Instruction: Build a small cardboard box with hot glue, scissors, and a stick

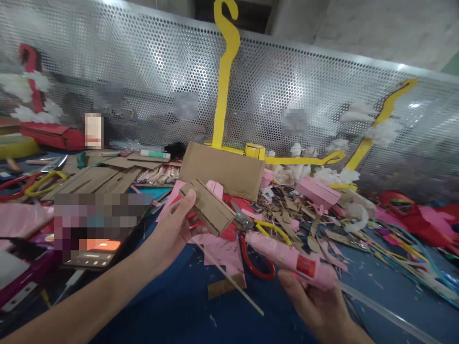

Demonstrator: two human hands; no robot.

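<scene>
Above the blue table (168, 310), L hand (172, 227) pinches a small cardboard box (210, 208) (insides hidden) btwn thumb & fingers, forearm (107, 291) slanting in from lower L, while R hand (315, 303), fingers clamped round a pink glue gun (283, 253), points it twd the box.

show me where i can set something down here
The blue table shows mostly bare, bar small flecks, between the left forearm and right hand, below the thin stick; also between the clear rod and coloured cords. It is crowded around the cardboard scraps and, at left, around the lit screen.
</scene>
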